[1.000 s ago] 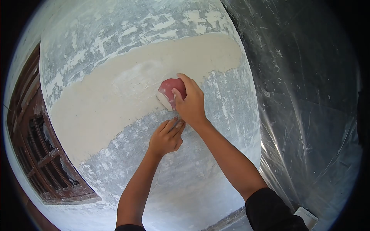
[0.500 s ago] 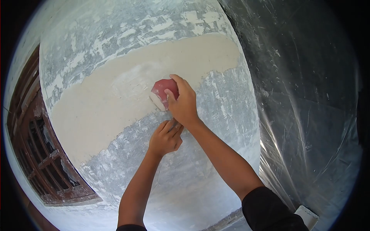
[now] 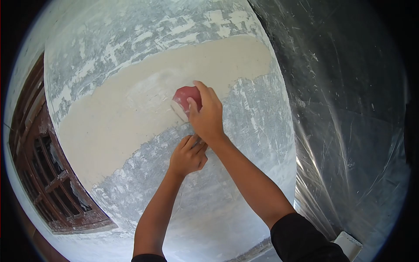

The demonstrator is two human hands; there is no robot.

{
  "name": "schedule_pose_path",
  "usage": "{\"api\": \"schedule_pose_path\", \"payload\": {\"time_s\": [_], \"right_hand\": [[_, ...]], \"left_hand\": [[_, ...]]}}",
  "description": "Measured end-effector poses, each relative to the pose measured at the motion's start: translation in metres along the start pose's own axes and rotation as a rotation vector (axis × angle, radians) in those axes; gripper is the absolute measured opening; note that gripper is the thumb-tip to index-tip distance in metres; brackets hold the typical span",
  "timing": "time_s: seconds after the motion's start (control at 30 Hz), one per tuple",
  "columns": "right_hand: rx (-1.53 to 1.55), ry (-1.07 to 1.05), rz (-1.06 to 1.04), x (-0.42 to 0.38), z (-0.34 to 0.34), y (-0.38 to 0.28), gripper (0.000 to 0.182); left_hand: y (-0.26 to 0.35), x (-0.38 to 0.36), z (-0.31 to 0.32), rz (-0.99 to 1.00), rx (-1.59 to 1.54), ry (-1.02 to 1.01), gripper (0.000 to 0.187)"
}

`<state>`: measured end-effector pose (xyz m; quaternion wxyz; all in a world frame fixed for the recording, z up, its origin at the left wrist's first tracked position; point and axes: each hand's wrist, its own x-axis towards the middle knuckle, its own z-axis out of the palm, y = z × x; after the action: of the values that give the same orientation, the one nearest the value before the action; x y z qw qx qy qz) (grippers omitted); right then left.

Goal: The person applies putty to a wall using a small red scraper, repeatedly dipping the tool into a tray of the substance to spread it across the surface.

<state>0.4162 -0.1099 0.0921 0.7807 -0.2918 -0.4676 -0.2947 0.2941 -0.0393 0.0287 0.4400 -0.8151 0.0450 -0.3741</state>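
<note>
My right hand (image 3: pixel 208 112) grips a red putty spreader (image 3: pixel 185 97), thumb on its near face and fingers over its right side. Pale filler coats the spreader's lower left edge, which lies against the cream band of wet filler (image 3: pixel 109 118) on the wall. Just below, my left hand (image 3: pixel 188 155) is closed, its fingertips close under the right wrist. A small greyish bit shows at those fingers, but what they hold is mostly hidden. Around the band, the grey wall (image 3: pixel 183 192) is streaked with white patches.
At the left, a brown wooden window frame with bars (image 3: pixel 56 187) is set in the wall. Dark plastic sheeting (image 3: pixel 340 109) hangs along the right side. Low at the right lies a pale tray-like container (image 3: pixel 348 245), partly behind my sleeve.
My right hand and the spreader have shifted very slightly up, still against the filler band. The left hand stays almost in place.
</note>
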Motion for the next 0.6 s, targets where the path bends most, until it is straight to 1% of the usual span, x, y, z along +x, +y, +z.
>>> {"api": "schedule_pose_path", "payload": {"time_s": [0.03, 0.07, 0.13, 0.2, 0.23, 0.27, 0.33, 0.37, 0.43, 0.5, 0.57, 0.6], "right_hand": [[0.056, -0.086, -0.039, -0.004, 0.012, -0.007, 0.043], [0.054, -0.086, -0.037, -0.004, 0.012, -0.005, 0.043], [0.016, -0.146, 0.041, -0.003, 0.014, 0.005, 0.042], [-0.104, 0.021, 0.088, 0.008, -0.015, 0.034, 0.041], [-0.19, 0.066, 0.09, 0.015, -0.036, 0.053, 0.043], [-0.228, 0.164, 0.114, 0.021, -0.058, 0.063, 0.043], [-0.387, 0.268, 0.06, 0.03, -0.09, 0.069, 0.043], [-0.39, 0.263, 0.059, 0.028, -0.088, 0.067, 0.043], [-0.202, 0.219, 0.002, 0.023, -0.071, 0.045, 0.043], [-0.049, 0.029, -0.045, 0.011, -0.037, 0.019, 0.044], [0.064, -0.143, 0.008, 0.0, -0.011, 0.004, 0.043], [0.062, -0.144, 0.006, 0.0, -0.011, 0.008, 0.043]], "left_hand": [[-0.002, -0.001, 0.002, 0.001, -0.001, 0.0, 0.041], [-0.003, -0.003, 0.004, 0.004, -0.026, 0.005, 0.041], [-0.001, 0.001, 0.0, 0.009, -0.056, 0.005, 0.04], [0.004, 0.007, -0.005, 0.01, 0.05, 0.072, 0.04], [0.003, 0.007, -0.003, 0.007, 0.052, 0.074, 0.04], [0.003, 0.005, -0.002, 0.015, 0.08, 0.052, 0.042], [0.001, 0.003, 0.001, 0.02, 0.107, 0.033, 0.043], [0.001, 0.002, 0.002, 0.018, 0.111, 0.034, 0.044], [0.002, 0.004, 0.001, 0.021, 0.116, 0.036, 0.044], [0.005, 0.006, -0.002, -0.001, 0.058, 0.061, 0.04], [0.001, 0.0, 0.0, -0.008, 0.019, 0.023, 0.041], [0.0, 0.0, -0.001, -0.016, -0.021, -0.016, 0.041]]}}
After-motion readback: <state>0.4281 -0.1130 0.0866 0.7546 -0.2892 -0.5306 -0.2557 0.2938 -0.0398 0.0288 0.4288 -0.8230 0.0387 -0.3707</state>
